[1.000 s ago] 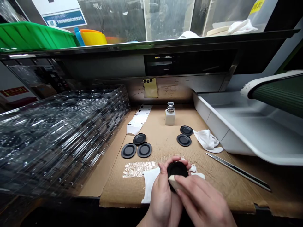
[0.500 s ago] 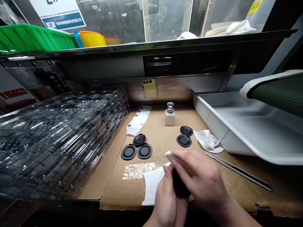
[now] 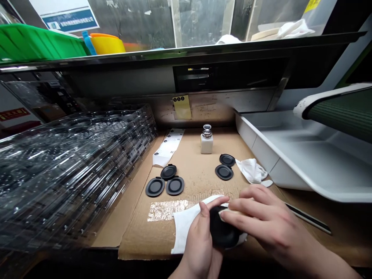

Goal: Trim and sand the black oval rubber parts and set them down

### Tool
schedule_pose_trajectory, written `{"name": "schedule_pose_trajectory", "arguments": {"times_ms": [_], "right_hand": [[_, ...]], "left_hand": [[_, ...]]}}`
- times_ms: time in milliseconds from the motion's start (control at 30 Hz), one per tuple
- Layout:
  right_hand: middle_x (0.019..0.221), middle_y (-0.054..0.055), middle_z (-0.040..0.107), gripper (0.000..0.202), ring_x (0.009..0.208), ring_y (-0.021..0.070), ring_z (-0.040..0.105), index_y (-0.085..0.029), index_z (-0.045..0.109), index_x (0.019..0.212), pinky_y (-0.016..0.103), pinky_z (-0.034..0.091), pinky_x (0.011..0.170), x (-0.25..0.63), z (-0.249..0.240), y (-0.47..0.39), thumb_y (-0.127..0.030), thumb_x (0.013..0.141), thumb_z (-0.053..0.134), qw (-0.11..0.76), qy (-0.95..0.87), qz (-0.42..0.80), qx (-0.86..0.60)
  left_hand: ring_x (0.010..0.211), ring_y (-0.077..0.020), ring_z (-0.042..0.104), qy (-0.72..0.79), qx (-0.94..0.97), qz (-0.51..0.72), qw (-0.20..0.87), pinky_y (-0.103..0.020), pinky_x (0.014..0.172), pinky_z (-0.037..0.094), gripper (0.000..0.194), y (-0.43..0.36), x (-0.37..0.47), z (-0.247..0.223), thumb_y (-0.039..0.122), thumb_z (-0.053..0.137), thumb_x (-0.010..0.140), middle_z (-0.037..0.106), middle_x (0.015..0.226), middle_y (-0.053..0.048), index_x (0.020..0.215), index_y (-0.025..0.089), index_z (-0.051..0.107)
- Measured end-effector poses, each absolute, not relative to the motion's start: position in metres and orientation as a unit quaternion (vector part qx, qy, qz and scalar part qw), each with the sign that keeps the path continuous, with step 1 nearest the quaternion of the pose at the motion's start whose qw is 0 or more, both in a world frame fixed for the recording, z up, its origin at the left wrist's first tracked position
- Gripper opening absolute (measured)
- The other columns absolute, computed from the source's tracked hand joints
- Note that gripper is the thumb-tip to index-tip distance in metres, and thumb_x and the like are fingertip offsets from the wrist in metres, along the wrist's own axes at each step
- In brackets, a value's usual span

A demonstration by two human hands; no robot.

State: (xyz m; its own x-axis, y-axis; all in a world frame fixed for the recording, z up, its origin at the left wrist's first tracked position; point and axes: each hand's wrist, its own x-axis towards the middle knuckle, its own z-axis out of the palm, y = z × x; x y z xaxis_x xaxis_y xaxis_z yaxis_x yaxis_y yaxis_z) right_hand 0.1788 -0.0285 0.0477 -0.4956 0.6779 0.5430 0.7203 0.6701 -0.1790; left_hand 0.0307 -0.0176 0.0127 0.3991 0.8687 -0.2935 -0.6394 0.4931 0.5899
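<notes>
My left hand is wrapped round a rounded black plastic piece, its thumb up at the near-left edge. Over the piece's upper right, my right hand pinches a small off-white pad, which touches the black surface; the fingers hide most of it. Under the hands lies a white cloth at the cardboard's front edge. Beyond it, several flat black round lids lie in two groups, one on the left and one on the right. A small white bottle with a metal top stands upright behind them.
Clear plastic trays are stacked on the left. A large grey-white bin stands right, beside a crumpled white cloth. A thin knife-like tool lies near my right wrist. A label sheet lies behind. A shelf edge runs overhead.
My right hand has shifted right and turned, bringing the pad onto the black piece's upper right. The piece now faces up more and shows more of its surface. The view has shifted slightly.
</notes>
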Motion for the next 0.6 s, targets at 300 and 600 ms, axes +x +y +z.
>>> {"name": "schedule_pose_trajectory", "arguments": {"times_ms": [300,600], "right_hand": [[0.089,0.004,0.062,0.024,0.083,0.0157,0.051,-0.024,0.058,0.105,0.03,0.044,0.071,0.226,0.029,-0.014,-0.016,0.088,0.042,0.311,-0.844,-0.065,-0.433],[0.095,0.006,0.063,0.034,0.085,0.0143,0.059,-0.019,0.053,0.115,0.024,0.049,0.072,0.197,0.008,-0.043,-0.012,0.082,0.051,0.395,-0.791,-0.062,-0.464]], "left_hand": [[0.072,-0.0231,0.063,0.314,0.206,0.449,0.811,-0.04,0.074,0.045,0.055,-0.017,0.022,0.016,0.052,0.035,0.083,0.068,0.082,-0.016,0.111,0.009,0.055],[0.1,-0.0221,0.056,0.293,0.209,0.527,0.77,-0.036,0.093,0.037,0.046,-0.016,0.034,0.011,0.048,0.035,0.085,0.066,0.098,-0.012,0.104,0.014,0.059]]}}
